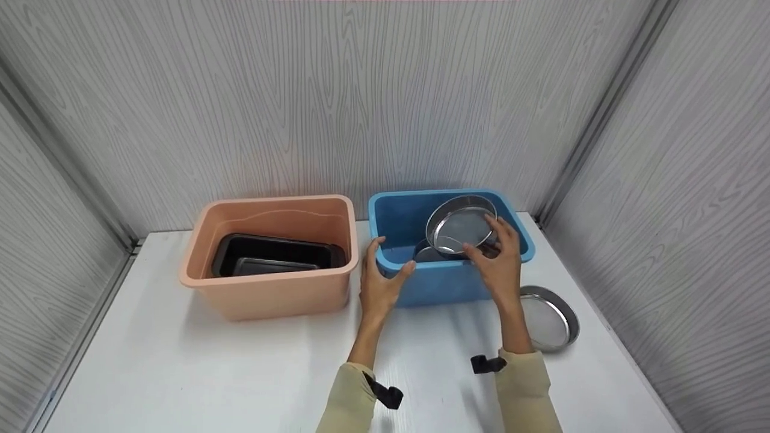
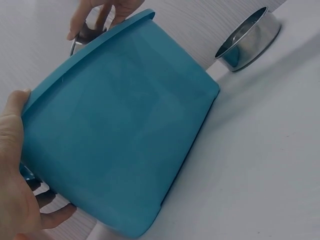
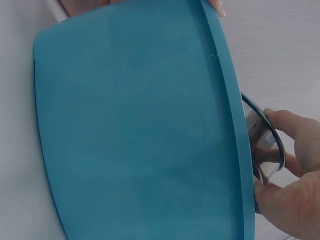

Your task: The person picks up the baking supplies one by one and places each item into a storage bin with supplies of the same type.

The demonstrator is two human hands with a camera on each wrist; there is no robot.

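A blue plastic tub stands on the white table. My left hand grips its near left corner, thumb over the rim. My right hand holds a round steel mesh sieve, tilted on edge, above the tub's inside. Another metal piece lies on the tub's floor, mostly hidden. A second steel sieve lies flat on the table right of the tub.
A peach plastic tub stands left of the blue one, with dark baking pans inside. Grey wood-grain walls close in the back and both sides. The white table stretches toward me.
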